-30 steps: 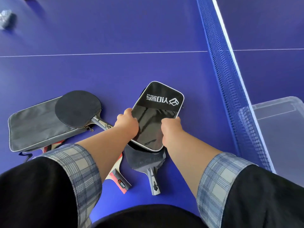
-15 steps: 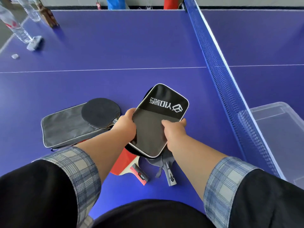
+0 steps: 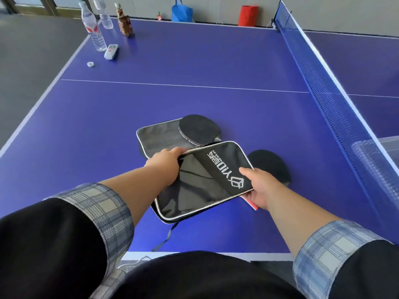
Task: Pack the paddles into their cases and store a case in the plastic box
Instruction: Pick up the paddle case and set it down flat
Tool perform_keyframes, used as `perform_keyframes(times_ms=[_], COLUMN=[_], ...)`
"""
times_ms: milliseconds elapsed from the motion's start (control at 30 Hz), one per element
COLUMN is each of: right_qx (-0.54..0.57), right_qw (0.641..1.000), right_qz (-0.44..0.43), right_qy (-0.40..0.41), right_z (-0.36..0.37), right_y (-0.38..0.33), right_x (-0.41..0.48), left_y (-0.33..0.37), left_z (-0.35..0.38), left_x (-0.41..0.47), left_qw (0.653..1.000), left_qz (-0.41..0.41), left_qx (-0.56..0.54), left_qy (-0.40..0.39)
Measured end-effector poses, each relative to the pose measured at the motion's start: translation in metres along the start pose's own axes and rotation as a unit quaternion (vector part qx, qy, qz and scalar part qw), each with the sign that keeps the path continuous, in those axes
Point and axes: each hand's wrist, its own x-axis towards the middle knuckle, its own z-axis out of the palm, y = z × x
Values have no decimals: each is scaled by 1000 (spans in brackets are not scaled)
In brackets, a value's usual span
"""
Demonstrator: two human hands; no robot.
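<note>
Nearest you, your two forearms reach out from rolled plaid cuffs over the blue counter (image 3: 194, 67). Both of your hands are closed on the black case (image 3: 203, 186) with the white logo and silver piping: your left hand (image 3: 165, 161) pinches its far-left corner, and your right hand (image 3: 262, 187) grips its right end, thumb on top of the printed panel. The case is held low over the counter, tilted, with a dark strap (image 3: 166, 236) trailing from its near edge down towards the counter's white border.

Under your right hand, a sliver of red paddle (image 3: 251, 204) pokes out from beneath the case. Just beyond that hand, a black paddle blade (image 3: 272, 167) lies flat on the counter, partly covered by the case.

Behind your left hand lies a second, grey case (image 3: 159, 137), flat on the counter, with another black paddle (image 3: 197, 129) resting across its right end.

To your right, the blue net (image 3: 336, 108) runs away from you; the clear plastic box (image 3: 388, 145) sits on its far side, only its corner visible at the frame edge.

At the far-left corner of the counter stand two clear bottles (image 3: 92, 29), a brown bottle (image 3: 125, 23), a small white device (image 3: 111, 51) and a bottle cap (image 3: 90, 64).
</note>
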Motion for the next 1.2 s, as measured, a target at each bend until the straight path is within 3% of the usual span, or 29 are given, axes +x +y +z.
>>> perform_keyframes(times_ms=[100, 233, 400, 667, 767, 933, 1000, 1100, 1200], right_qx=[34, 80, 89, 96, 33, -201, -277, -361, -480], right_qw=[999, 996, 995, 979, 966, 921, 911, 922, 871], right_qz=[12, 28, 31, 167, 217, 255, 230, 83, -78], right_qy=[-23, -15, -19, -71, -134, -216, -201, -113, -71], right_z=[38, 95, 161, 240, 259, 272, 273, 274, 281], right_y=[25, 59, 77, 124, 140, 160, 159, 146, 131], right_x=[-15, -33, -46, -68, -73, -76, -78, -70, -53], left_y=[-31, -48, -62, -135, -160, -205, -220, -233, -234], left_z=[1, 13, 33, 37, 42, 51, 54, 56, 61], left_x=[-12, -42, -83, -122, -129, -137, -142, -148, -146], left_qw=[998, 991, 993, 994, 992, 978, 974, 980, 989], left_qz=[-9, 44, 85, 6, -2, -27, -37, -39, -45], left_qx=[32, 62, 71, 109, 117, 174, 180, 150, 103], left_qy=[48, 109, 48, -17, -49, -114, -134, -121, -94])
